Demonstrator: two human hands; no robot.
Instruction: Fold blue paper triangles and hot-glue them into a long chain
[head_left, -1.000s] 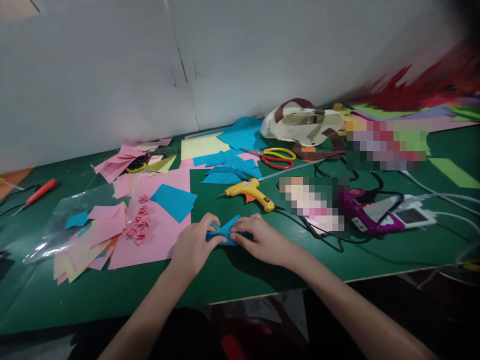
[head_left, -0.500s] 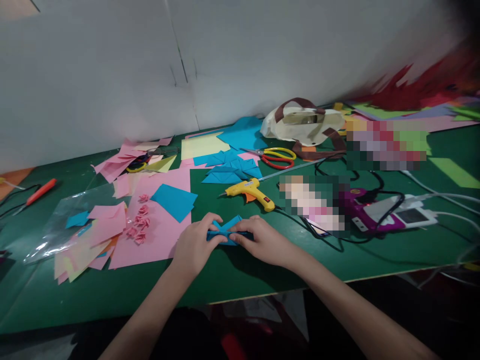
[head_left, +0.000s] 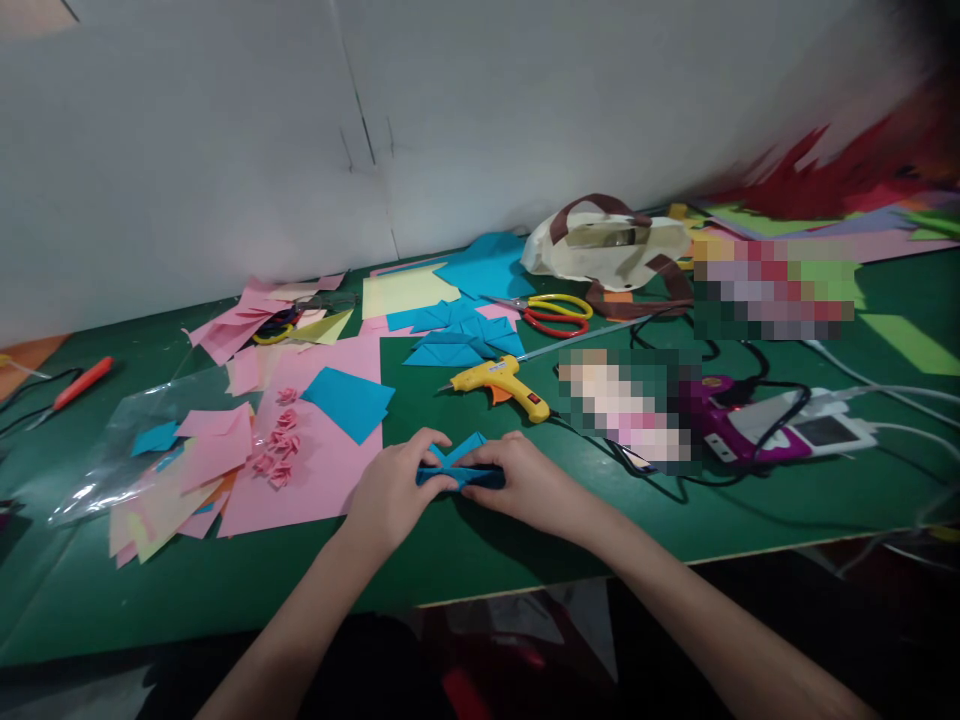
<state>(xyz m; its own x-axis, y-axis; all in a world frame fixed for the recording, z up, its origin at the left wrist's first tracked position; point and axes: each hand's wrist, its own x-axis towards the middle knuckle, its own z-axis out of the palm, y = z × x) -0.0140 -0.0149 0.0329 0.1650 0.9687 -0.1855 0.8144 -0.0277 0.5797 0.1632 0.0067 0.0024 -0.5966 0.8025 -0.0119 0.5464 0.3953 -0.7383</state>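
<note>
Between my hands, low over the green table, is a folded piece of blue paper (head_left: 466, 462) with a pointed flap standing up. My left hand (head_left: 397, 485) pinches its left end between thumb and fingers. At the opposite end my right hand (head_left: 521, 480) grips the paper, its thumb along the near fold. A yellow hot glue gun (head_left: 501, 382) lies just beyond my hands. Farther back are several folded blue paper pieces (head_left: 465, 338). To the left, a blue paper stack (head_left: 349, 402) and small pink paper roses (head_left: 283, 440) rest on a pink sheet (head_left: 315, 500).
Scissors with red and yellow handles (head_left: 555, 313) lie near a cream bag (head_left: 607, 250). On the right, a purple power strip (head_left: 720, 400) sits among cables. Paper scraps and a clear plastic bag (head_left: 112, 450) spread leftward. A red-handled tool (head_left: 84, 383) is at far left.
My right thumb has shifted slightly down and outward along the blue paper, showing more of its fold. Both hands keep their hold in nearly the same place.
</note>
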